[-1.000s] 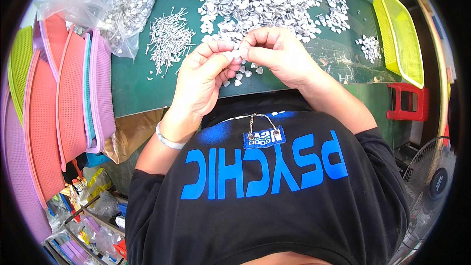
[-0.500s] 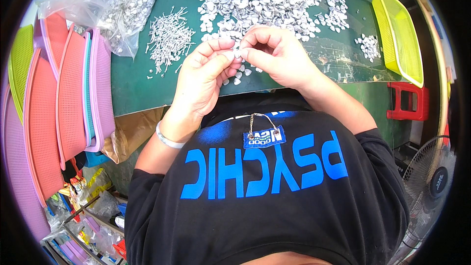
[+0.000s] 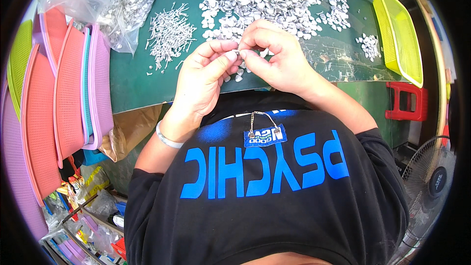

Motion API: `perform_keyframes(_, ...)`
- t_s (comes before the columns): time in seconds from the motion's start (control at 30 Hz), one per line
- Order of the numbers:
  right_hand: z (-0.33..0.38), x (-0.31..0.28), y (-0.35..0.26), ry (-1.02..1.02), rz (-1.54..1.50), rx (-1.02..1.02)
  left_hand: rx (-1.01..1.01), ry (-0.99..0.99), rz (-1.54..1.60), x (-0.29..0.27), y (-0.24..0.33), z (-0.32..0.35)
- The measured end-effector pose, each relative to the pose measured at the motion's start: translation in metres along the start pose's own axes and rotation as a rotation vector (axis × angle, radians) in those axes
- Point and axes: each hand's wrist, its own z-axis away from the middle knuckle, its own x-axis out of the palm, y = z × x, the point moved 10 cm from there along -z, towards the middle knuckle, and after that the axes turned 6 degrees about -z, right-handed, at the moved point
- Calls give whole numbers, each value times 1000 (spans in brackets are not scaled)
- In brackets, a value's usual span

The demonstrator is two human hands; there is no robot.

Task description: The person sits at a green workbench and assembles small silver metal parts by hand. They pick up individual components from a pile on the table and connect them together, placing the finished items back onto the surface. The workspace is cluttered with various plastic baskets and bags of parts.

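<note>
My left hand (image 3: 203,76) and my right hand (image 3: 279,59) meet fingertip to fingertip over the near edge of the green table. Between them is a small silver-grey metal piece (image 3: 237,53), pinched by thumb and forefinger on each side; its shape is mostly hidden by the fingers. Just below the fingertips lie several loose heart-shaped metal pieces (image 3: 239,77). Beyond my hands spreads a wide heap of similar silver hearts (image 3: 265,7). To the left of my left hand is a pile of thin metal pins (image 3: 170,34) with small heads.
A clear plastic bag (image 3: 125,14) of metal pieces lies at the far left. Stacked plastic baskets (image 3: 68,93) stand along the left side. A yellow-green basket (image 3: 400,39) and a small pile of silver pieces (image 3: 369,47) sit at right, above a red stool (image 3: 407,100) and a fan (image 3: 434,181).
My hands stay together at nearly the same spot. The right fingers have shifted slightly up and the fingertips have turned a little around the small piece.
</note>
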Motion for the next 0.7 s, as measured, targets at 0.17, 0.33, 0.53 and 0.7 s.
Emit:
perform_keyframes(0.17, 0, 4, -22, 13, 198, -259, 11, -11, -7, -6, -3, 0)
perform_keyframes(0.33, 1, 7, -34, 30, 305, -371, 28, -16, 36, -7, -3, 1)
perform_keyframes(0.53, 2, 9, -40, 57, 355, -436, 25, -26, 67, -9, -4, 1)
perform_keyframes(0.7, 5, 15, -48, 35, 456, -531, 40, -20, 58, -9, -2, 2)
